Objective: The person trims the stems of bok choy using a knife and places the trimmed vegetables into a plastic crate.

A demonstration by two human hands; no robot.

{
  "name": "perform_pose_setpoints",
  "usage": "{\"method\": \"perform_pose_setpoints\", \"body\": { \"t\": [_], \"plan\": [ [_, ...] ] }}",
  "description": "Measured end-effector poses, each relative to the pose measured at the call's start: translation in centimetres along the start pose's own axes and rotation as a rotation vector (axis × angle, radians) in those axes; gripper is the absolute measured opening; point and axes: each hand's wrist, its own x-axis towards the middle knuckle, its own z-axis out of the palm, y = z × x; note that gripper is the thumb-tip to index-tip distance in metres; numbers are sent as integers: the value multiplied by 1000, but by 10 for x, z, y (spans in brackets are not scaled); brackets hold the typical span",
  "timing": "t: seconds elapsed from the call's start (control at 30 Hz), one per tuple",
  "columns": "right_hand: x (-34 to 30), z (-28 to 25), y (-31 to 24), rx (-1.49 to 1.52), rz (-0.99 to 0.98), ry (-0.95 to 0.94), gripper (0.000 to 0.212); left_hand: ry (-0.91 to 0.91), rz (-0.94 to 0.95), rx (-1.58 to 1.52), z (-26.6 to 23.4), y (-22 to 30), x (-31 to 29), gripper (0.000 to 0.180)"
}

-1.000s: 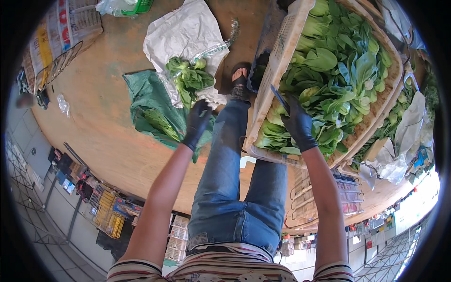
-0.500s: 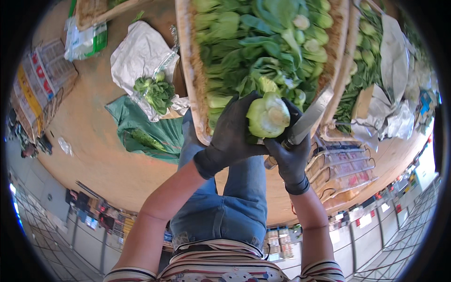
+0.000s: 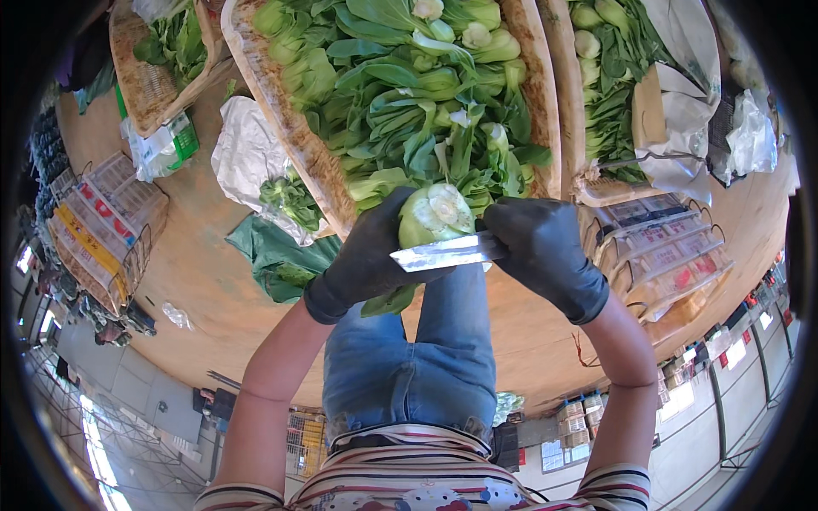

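- Two black-gloved hands meet above the person's knees, just off the near edge of the big basket.
- One head of bok choy (image 3: 433,217) sits in the left hand (image 3: 368,255), cut stem end up, leaves hanging below the palm; the fingers are wrapped round it.
- One knife (image 3: 443,252) is clamped in the right hand (image 3: 541,251), its blade lying flat and pointing left, across the base of the bok choy and touching it.
- Both forearms rise bare from striped sleeves, elbows bent, wrists turned inward toward each other.
- Three woven baskets show: the large one (image 3: 290,128) in the middle heaped with greens, a second (image 3: 558,77) touching its right side, a third (image 3: 149,85) at the upper left.
- One white sack (image 3: 243,153) lies on the wooden floor beside the large basket's left edge, with a small bunch of greens (image 3: 290,200) on it.
- One green bag (image 3: 273,255) lies just below that sack.
- Blue jeans (image 3: 409,366) cover the legs beneath the hands.
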Motion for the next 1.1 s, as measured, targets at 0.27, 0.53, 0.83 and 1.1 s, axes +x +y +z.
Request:
{"method": "perform_pose_setpoints", "body": {
  "t": [0.27,0.53,0.83,1.1],
  "plan": [
    [-28,59,115,-227,571,-122,23,-6,-70,57,-5,0,-5,73],
    [25,26,-19,661,104,-101,67,-164,-256,-420,-34,-5,-12,77],
    [41,45,26,73,224,10,55,-225,-357,-754,-58,-4,-16,61],
    [17,43,22,1048,648,-159,66,-99,-378,26,-65,-10,0,40]
  ]
}}
